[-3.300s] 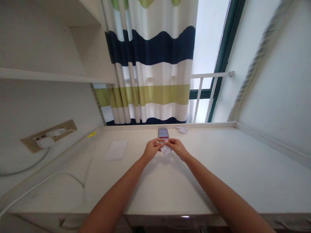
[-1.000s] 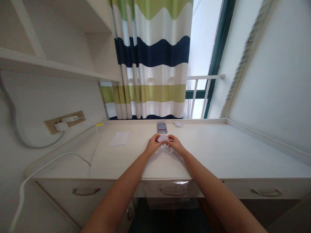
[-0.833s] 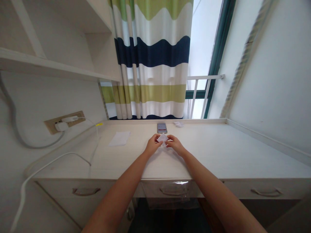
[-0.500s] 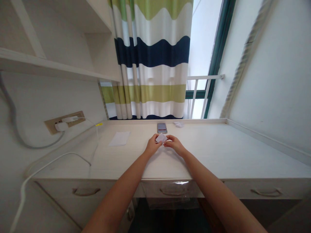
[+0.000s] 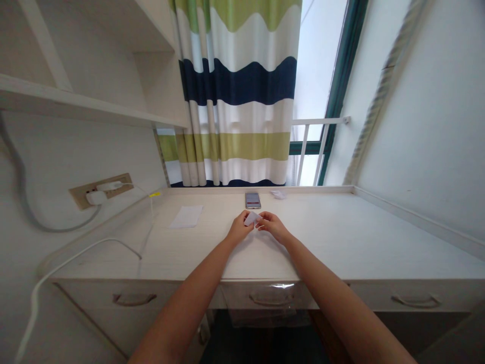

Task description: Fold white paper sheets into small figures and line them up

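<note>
A small folded piece of white paper [image 5: 251,218] is held between my two hands, just above the white desk [image 5: 326,237]. My left hand [image 5: 239,227] grips its left side, fingers closed round the edge. On the right side, the thumb and fingers of my right hand [image 5: 273,226] pinch the paper. Just beyond my hands lies a phone [image 5: 252,200], face up with its screen lit. Off to the left, a flat sheet of white paper [image 5: 187,216] rests on the desk.
A crumpled white piece [image 5: 279,194] lies near the desk's back edge. On the left, a white cable [image 5: 94,245] crosses the desk, below a wall socket [image 5: 101,191] with plugs. Shelves [image 5: 94,108] overhang the left side. A clear plastic sheet [image 5: 265,308] hangs over the middle drawer.
The folded paper has tilted and changed shape between my fingers, from a diamond-like outline to a more pointed one. My hands have shifted only slightly.
</note>
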Tool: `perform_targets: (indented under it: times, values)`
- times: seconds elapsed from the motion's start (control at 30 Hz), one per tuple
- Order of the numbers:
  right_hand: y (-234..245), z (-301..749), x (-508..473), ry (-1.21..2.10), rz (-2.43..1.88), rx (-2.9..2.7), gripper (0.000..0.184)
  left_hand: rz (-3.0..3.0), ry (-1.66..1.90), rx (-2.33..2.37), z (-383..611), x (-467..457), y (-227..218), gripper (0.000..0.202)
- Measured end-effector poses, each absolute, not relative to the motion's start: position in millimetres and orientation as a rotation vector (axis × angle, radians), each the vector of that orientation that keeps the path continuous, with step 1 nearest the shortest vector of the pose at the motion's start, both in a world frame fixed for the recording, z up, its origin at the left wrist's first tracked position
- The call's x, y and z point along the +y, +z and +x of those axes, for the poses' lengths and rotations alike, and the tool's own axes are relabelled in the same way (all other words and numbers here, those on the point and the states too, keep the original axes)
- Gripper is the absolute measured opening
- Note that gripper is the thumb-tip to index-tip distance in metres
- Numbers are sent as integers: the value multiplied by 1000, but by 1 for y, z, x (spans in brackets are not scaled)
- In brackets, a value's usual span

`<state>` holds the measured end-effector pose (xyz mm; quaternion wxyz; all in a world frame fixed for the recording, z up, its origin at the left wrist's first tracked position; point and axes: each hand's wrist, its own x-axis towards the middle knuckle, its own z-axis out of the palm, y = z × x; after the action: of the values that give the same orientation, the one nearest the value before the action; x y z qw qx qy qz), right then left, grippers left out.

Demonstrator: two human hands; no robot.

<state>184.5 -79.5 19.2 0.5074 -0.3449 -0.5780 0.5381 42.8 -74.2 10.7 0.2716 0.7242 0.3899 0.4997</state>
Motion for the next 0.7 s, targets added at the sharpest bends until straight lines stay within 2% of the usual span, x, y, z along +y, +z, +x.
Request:
perform_targets:
  times: [0.2, 0.7]
  values:
    - [20, 184, -81, 1174, -897, -1475, 26, 2024, 1336, 982, 43, -79, 12, 14]
    - [14, 183, -76, 1178, -862, -1450, 19, 2047, 1360, 1094, 43, -74, 11, 13]
